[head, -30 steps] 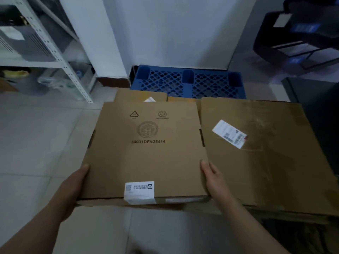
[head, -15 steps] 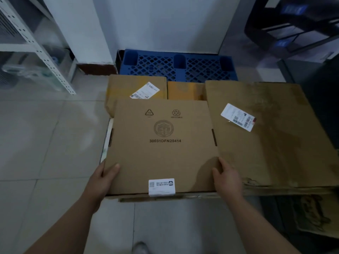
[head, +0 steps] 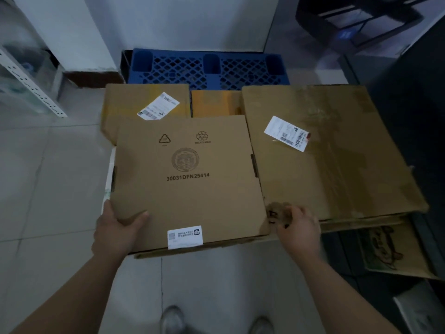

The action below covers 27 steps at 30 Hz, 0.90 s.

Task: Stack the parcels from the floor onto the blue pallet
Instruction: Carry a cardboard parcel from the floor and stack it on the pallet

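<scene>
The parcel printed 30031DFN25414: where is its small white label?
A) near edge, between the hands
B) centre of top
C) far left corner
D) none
A: the white label sits at the near edge of the parcel, between the left hand and the right hand.

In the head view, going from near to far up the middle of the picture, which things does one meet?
shoes → parcel printed 30031DFN25414 → yellowish parcel → blue pallet → white wall
</scene>
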Tool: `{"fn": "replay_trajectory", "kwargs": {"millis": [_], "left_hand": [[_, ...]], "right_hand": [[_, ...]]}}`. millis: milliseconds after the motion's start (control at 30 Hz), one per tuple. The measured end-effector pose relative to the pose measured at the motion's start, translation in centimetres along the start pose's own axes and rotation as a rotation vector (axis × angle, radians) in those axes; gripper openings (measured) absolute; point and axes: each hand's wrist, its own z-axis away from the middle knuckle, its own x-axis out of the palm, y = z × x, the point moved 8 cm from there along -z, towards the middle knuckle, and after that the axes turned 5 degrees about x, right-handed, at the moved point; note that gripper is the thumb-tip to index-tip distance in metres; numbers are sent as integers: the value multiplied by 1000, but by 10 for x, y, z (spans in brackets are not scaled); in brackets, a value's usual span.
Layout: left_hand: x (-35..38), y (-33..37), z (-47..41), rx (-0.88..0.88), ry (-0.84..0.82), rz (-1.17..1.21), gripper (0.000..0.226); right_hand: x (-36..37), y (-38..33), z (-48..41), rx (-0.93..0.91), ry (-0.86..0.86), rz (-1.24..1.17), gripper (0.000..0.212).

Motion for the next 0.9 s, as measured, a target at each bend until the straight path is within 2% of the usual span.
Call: {"fn": "replay_trajectory", "kwargs": {"millis": [100,267,433,567,667,767,900], "left_hand": [[10,23,19,22,61,-238,101],[52,56,53,151,61,-382,92],[97,79,96,255,115,-343,73],[116,78,109,235,140,-342,65],[120,77,117,203,145,-335,65],[123,80,124,171,127,-318,67],[126,82,123,166,91,-275,71]], "right_hand": [[-6,14,-2,-64,-5,9,34],[-17,26,-18,-230,41,188,24],[-11,26,-24,-414,23,356,16],[-6,23,-26,-561,58,364,25],[-7,29,-24,-591,16,335,17],[-7,37,-15,-627,-29,330,22],[-10,46,-9,-612,-45,289,20]]}}
